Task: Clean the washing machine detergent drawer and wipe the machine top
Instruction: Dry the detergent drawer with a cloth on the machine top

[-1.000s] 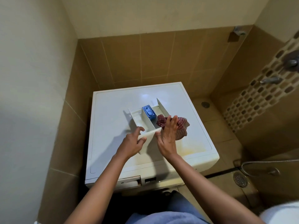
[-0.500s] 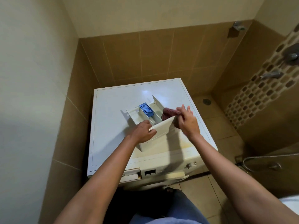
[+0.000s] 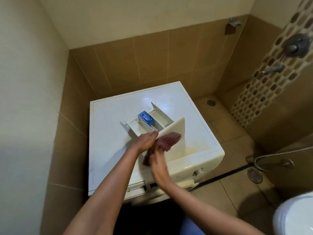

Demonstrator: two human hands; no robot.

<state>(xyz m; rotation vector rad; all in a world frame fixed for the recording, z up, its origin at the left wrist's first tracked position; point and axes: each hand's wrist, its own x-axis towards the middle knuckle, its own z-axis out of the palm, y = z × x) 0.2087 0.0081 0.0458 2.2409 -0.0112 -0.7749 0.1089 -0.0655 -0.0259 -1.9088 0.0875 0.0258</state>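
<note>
My left hand [image 3: 146, 141] grips the detergent drawer [image 3: 161, 117], lying toward 11 o'clock, while my right hand [image 3: 158, 162] holds the cloth [image 3: 169, 139] against its front panel [image 3: 177, 128].

I'm seeing tan wall tiles [image 3: 152, 56] at 12 o'clock under cream plaster [image 3: 135, 14]. At 2 o'clock, a mosaic strip [image 3: 254, 92] carries a shower valve [image 3: 296, 45] and a spout [image 3: 272, 69]. Tan floor tiles [image 3: 228, 129] lie at 3 o'clock, with a grated drain [image 3: 254, 175] at 4 o'clock, near a shower hose [image 3: 274, 153].
</note>
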